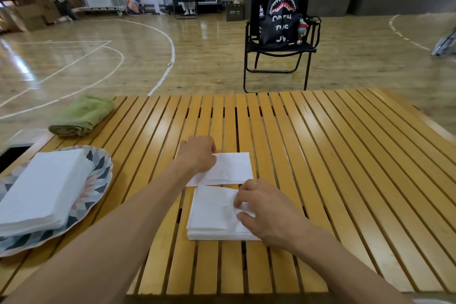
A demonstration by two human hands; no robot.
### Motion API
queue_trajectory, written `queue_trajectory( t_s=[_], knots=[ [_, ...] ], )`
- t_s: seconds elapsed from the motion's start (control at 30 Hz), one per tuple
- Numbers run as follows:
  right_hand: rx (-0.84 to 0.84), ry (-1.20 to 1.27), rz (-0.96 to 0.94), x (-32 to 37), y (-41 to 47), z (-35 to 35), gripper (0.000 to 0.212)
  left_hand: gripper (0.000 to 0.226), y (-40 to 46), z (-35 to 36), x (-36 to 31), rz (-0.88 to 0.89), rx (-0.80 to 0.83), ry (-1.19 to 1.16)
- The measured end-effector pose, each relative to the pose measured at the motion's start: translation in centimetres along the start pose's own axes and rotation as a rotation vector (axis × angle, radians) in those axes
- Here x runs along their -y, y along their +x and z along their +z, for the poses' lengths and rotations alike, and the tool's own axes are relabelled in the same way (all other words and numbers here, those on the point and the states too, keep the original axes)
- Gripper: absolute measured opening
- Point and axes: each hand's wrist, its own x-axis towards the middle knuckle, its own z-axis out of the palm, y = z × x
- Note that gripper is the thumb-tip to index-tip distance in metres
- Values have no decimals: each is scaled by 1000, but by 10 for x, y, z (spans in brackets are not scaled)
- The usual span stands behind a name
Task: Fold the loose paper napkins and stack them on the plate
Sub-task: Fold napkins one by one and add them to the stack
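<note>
On the slatted wooden table, the person's left hand is resting with curled fingers on the left end of a single folded paper napkin, though whether it is pinching the napkin cannot be told. The right hand is pinching the top sheet of the pile of loose napkins lying just in front of the folded one, thumb and fingers drawn close together. A stack of folded napkins is sitting on the patterned plate at the left, near a rolled green towel.
</note>
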Motion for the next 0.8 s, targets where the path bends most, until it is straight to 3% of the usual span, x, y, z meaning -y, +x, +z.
queue_trajectory(
  t_s=[0.1, 0.2, 0.37, 0.5, 0.63, 0.73, 0.8],
  knots=[
    [9, -3, 11, -1, 0, -1, 29, 2, -4, -6, 5, -16, 64, -94],
    [-60, 122, 113, 0, -1, -2, 38, 6, -20, -15, 6, 17, 63, -250],
    [-435, 378, 322, -6, 2, -15, 49, 6, -68, -45, 2, 178, -54, -465],
    [-492, 552, 274, -6, 1, -32, 65, 12, -102, -62, -6, 314, -117, -463],
    [-436, 811, 181, -2, 0, -41, 9, 14, -121, -68, -8, 333, -153, -537],
    [-422, 991, 208, -2, -6, -44, 7, 38, -129, -69, -1, 165, -174, -716],
    [-381, 1071, 231, -4, -9, -46, 13, 41, -134, -65, 4, 24, -126, -921]
  ],
)
